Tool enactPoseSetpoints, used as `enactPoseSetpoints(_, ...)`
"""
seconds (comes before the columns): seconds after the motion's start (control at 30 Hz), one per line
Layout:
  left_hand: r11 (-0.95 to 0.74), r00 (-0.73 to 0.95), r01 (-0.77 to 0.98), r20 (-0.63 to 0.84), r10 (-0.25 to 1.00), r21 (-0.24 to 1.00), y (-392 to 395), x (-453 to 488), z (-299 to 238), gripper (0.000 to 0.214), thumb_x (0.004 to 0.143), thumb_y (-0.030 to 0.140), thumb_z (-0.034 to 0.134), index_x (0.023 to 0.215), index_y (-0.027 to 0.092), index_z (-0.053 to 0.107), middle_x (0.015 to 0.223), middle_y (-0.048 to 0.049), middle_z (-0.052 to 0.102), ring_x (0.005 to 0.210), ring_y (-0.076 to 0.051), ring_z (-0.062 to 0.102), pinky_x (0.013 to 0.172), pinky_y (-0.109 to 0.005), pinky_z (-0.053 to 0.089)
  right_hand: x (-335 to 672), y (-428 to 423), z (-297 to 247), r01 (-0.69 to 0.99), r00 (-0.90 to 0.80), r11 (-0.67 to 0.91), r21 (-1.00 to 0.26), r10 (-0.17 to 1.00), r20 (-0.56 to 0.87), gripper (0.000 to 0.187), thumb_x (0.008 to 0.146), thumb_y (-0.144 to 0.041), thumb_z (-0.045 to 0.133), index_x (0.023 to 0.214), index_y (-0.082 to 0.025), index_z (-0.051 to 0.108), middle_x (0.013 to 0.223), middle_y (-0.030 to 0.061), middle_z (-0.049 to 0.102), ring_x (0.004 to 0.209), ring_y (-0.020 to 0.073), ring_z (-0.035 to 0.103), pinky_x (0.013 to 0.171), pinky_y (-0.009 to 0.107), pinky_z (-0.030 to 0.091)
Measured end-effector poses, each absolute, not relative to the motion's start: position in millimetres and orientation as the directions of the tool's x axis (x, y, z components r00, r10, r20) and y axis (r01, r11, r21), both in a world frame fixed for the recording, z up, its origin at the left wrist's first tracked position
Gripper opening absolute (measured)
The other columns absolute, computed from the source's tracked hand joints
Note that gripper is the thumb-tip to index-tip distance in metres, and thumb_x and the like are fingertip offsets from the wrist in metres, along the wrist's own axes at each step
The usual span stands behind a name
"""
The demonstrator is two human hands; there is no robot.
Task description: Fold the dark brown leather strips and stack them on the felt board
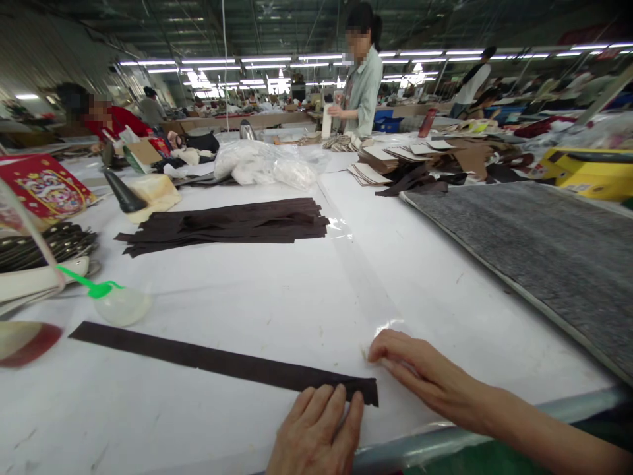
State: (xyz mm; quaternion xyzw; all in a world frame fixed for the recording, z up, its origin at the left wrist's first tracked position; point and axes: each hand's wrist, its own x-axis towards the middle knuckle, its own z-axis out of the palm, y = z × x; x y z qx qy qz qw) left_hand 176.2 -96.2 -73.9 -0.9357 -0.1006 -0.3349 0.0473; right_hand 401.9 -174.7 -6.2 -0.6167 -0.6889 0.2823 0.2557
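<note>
A long dark brown strip (212,359) lies flat on the white table (277,290), running from the left toward the near edge. My left hand (316,432) lies flat with stretched fingers pressing the strip's right end. My right hand (420,373) rests on the table just right of that end, fingers together and pointing left, touching a clear plastic sheet (366,290); nothing shows in it. A pile of the same dark strips (227,224) lies farther back.
A green-nozzled squeeze bottle (116,300) lies at the left beside belts (44,244). A grey felt mat (534,251) fills the right. Plastic bags (262,165), cardboard pieces (386,161) and a yellow box (588,171) sit behind. A person (363,72) stands at the far end; another (101,119) sits left.
</note>
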Motion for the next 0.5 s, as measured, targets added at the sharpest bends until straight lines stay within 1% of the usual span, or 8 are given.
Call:
enactPoseSetpoints(0.07,-0.974,0.755,0.223,0.636,0.158,-0.023,-96.6,176.7,-72.7,0.032,0.096,0.018,0.040,0.116,0.020,0.064,0.107,-0.0022,0.069,0.093,-0.019,0.063,0.081,-0.032,0.050,398.9,-176.1,-2.2,0.712,-0.149,0.127,-0.690,0.988,0.028,0.017,0.098,-0.025,0.042,0.111,-0.020,0.052,0.107,0.0064,0.055,0.099,0.0189,0.050,0.090,0.033,0.040)
enactPoseSetpoints(0.13,-0.975,0.743,0.222,0.651,0.157,-0.017,-97.3,177.4,-70.3,0.031,0.096,0.019,0.039,0.112,0.017,0.066,0.106,-0.0028,0.070,0.092,-0.019,0.064,0.080,-0.031,0.051,390.5,-176.2,-1.9,0.779,-0.197,0.176,-0.601,0.980,0.031,0.020,0.095,-0.024,0.050,0.115,-0.020,0.052,0.108,0.0070,0.054,0.100,0.0213,0.049,0.092,0.037,0.038)
enactPoseSetpoints(0.17,-0.976,0.732,0.220,0.663,0.159,-0.009,-97.6,177.7,-68.7,0.031,0.096,0.019,0.038,0.109,0.016,0.066,0.104,-0.0031,0.070,0.092,-0.020,0.064,0.079,-0.031,0.052,385.3,-175.6,-3.5,0.814,-0.220,0.199,-0.546,0.975,0.028,0.020,0.094,-0.021,0.052,0.113,-0.020,0.053,0.105,0.0067,0.055,0.097,0.0220,0.049,0.091,0.039,0.037)
enactPoseSetpoints(0.23,-0.977,0.707,0.210,0.686,0.169,0.024,-97.4,177.7,-64.5,0.030,0.095,0.018,0.039,0.102,0.015,0.068,0.102,-0.0044,0.070,0.092,-0.020,0.064,0.078,-0.031,0.054,376.4,-173.7,-10.1,0.864,-0.244,0.230,-0.448,0.969,0.027,0.015,0.094,-0.015,0.049,0.108,-0.019,0.055,0.098,0.0057,0.055,0.091,0.0219,0.048,0.086,0.039,0.037)
enactPoseSetpoints(0.3,-0.981,0.707,0.186,0.687,0.171,0.053,-95.3,176.5,-59.4,0.027,0.092,0.016,0.042,0.101,0.015,0.067,0.104,-0.0066,0.069,0.095,-0.021,0.064,0.080,-0.031,0.055,371.9,-171.9,-19.1,0.883,-0.264,0.267,-0.387,0.963,0.061,0.016,0.095,-0.011,0.046,0.105,-0.017,0.056,0.093,0.0052,0.055,0.085,0.0212,0.047,0.081,0.038,0.037)
enactPoseSetpoints(0.4,-0.981,0.761,0.169,0.621,0.189,0.093,-87.9,173.2,-51.3,0.028,0.092,0.016,0.043,0.110,0.012,0.064,0.110,-0.0104,0.066,0.101,-0.021,0.062,0.084,-0.030,0.055,372.8,-171.7,-30.0,0.878,-0.308,0.329,-0.347,0.944,0.115,0.014,0.096,-0.011,0.044,0.103,-0.016,0.056,0.090,0.0049,0.054,0.082,0.0201,0.045,0.079,0.036,0.036)
enactPoseSetpoints(0.5,-0.973,0.816,0.198,0.530,0.230,0.119,-77.8,170.8,-46.0,0.033,0.096,0.019,0.038,0.120,0.007,0.058,0.108,-0.0120,0.066,0.097,-0.021,0.063,0.082,-0.031,0.056,375.9,-173.8,-33.6,0.881,-0.333,0.364,-0.304,0.931,0.149,0.014,0.097,-0.011,0.043,0.101,-0.015,0.055,0.088,0.0045,0.054,0.081,0.0196,0.044,0.079,0.036,0.035)
